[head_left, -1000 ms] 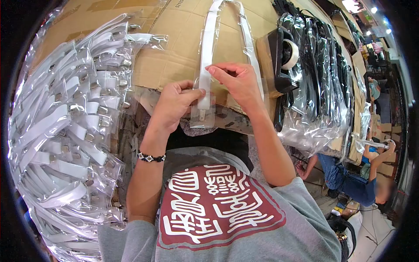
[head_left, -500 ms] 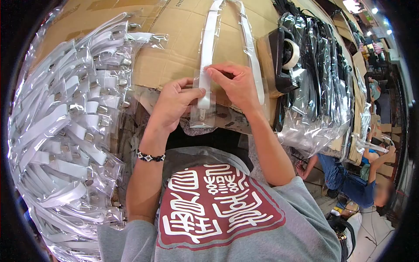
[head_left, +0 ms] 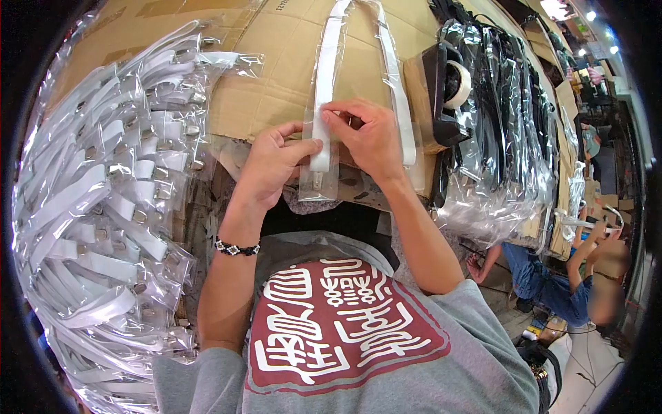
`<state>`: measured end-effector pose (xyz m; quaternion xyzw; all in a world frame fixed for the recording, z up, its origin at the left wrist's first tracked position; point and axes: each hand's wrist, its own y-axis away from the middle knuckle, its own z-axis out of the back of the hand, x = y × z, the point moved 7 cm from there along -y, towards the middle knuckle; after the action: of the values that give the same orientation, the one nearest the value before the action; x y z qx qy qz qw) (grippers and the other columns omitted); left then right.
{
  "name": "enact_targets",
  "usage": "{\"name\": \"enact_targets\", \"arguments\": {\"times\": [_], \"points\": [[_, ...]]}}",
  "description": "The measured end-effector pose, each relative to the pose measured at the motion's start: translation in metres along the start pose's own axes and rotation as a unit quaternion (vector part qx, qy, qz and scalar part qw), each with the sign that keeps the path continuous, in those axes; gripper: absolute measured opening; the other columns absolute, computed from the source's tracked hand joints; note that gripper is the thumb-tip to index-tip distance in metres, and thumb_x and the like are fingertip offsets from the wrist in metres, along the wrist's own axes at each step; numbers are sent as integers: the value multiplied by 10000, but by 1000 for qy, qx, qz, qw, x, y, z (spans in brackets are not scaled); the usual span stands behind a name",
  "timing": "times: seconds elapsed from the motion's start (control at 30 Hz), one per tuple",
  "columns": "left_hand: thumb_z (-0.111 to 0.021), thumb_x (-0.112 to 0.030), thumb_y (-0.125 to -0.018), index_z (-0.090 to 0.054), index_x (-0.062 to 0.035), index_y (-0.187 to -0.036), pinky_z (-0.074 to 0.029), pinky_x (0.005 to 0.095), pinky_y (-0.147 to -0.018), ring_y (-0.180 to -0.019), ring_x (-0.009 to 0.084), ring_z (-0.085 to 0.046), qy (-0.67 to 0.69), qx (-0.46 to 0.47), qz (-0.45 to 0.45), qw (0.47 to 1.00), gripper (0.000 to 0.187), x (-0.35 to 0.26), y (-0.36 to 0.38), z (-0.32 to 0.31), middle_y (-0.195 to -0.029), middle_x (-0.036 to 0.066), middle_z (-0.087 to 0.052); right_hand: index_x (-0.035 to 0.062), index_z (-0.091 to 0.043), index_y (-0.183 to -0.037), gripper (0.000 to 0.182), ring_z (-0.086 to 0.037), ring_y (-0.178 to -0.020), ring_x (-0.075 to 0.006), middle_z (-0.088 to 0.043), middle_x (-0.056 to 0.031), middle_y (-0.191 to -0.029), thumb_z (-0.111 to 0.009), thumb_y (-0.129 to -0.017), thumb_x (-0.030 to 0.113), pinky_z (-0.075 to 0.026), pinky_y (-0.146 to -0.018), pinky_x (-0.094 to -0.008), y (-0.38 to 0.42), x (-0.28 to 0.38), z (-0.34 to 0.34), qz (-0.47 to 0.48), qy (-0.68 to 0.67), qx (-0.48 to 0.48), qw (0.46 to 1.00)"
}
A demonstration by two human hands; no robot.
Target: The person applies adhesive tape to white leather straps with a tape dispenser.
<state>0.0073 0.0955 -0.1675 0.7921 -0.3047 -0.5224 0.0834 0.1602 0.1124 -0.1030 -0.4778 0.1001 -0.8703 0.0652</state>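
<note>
A white suspender strap [head_left: 328,65] lies in a long loop over the cardboard, one end inside a clear plastic sleeve [head_left: 329,188]. A metal clip [head_left: 318,181] shows through the lower part of the sleeve. My left hand [head_left: 271,164] pinches the sleeved strap from the left, thumb on top. Slightly higher, my right hand [head_left: 372,140] has thumb and forefinger closed at the strap's right edge. The other strand of the loop runs down behind my right hand and reappears to its right.
Packed white straps [head_left: 103,207] are heaped on the left. A tape dispenser [head_left: 448,96] with a roll of tape stands right of the loop, beside packed black straps [head_left: 503,124]. The surface under the loop is a cardboard box [head_left: 276,76]. Another person [head_left: 552,290] is at far right.
My hands and the strap have shifted very slightly left, with both pinches kept. The person at far right has moved their arms.
</note>
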Motion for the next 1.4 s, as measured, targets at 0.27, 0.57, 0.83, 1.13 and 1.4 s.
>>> {"name": "enact_targets", "arguments": {"times": [0.27,0.57,0.83,1.13,1.4], "points": [[-716,-78,-882,-638,16,-1176,-515,225,-604,-728,96,-675,-9,-5,-5,1000,318,1,0,1,-888,51,-711,18,-763,-978,199,-609,-665,-174,-703,-110,-814,-749,-838,158,-482,-618,-311,-3,-7,0,-33,-18,26,999],[-723,-71,-876,-636,21,-1179,-512,222,-606,-727,93,-672,-1,-7,1,1000,328,1,0,1,-878,44,-706,16,-719,-1055,254,-461,-605,-54,-588,19,-698,-779,-855,161,-380,-543,-240,-2,-10,-2,-56,-6,25,998],[-720,-72,-880,-616,36,-1200,-555,249,-653,-746,116,-691,-5,-8,-3,1000,354,-1,1,-1,-896,58,-712,34,-653,-1124,329,-429,-605,-43,-547,36,-713,-781,-854,173,-360,-548,-230,-3,-11,0,-72,-12,30,997],[-709,-84,-885,-620,16,-1191,-550,244,-648,-746,116,-692,-14,-1,3,1000,334,2,-1,1,-906,60,-718,10,-645,-1145,382,-546,-626,-144,-609,-53,-705,-761,-851,224,-444,-586,-307,-3,-17,0,-90,-40,20,995],[-669,-70,-932,-586,41,-1250,-617,314,-727,-845,186,-739,-31,15,-5,999,347,4,-5,3,-999,133,-731,3,-503,-1365,707,-553,-704,-118,-609,-40,-788,-817,-835,350,-455,-657,-297,-11,-25,-5,-161,14,6,987]]}}
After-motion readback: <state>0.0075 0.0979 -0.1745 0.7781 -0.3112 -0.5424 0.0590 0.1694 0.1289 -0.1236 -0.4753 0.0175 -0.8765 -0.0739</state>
